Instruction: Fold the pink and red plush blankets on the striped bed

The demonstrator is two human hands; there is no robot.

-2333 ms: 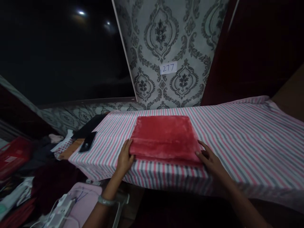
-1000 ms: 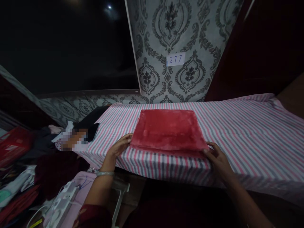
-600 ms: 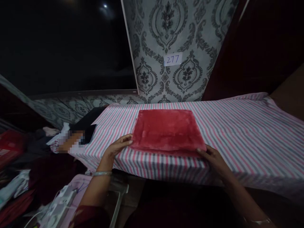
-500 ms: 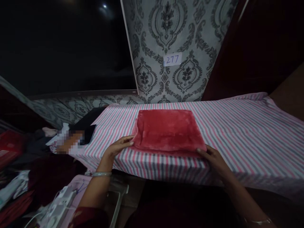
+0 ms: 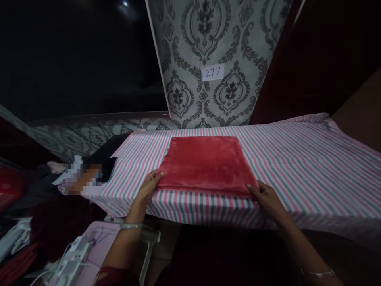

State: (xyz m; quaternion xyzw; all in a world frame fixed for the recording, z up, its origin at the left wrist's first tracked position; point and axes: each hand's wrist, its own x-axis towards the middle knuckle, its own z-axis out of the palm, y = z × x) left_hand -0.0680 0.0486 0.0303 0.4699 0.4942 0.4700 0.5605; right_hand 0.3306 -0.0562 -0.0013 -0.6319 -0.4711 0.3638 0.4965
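Note:
A folded red plush cloth (image 5: 205, 163) lies flat on a pink, grey and white striped cover (image 5: 297, 167). Its near edge runs along the front of the covered surface. My left hand (image 5: 149, 184) grips the near left corner, thumb on top and the other fingers partly hidden beneath. At the near right corner, my right hand (image 5: 266, 195) pinches the fabric in the same way. Thin layers show along the near fold.
Behind stands a patterned wall with a paper label (image 5: 212, 72) reading 277. A large dark screen (image 5: 80, 59) hangs at the left. Below it lies a dark flat object (image 5: 109, 169). A white power strip (image 5: 74, 258) rests on a pink surface at lower left, near heaped clothes (image 5: 18, 238).
My left hand has drawn the near left corner outward, and the bunched left side is now smooth and wider. My right hand stays at its corner. The view has shifted slightly.

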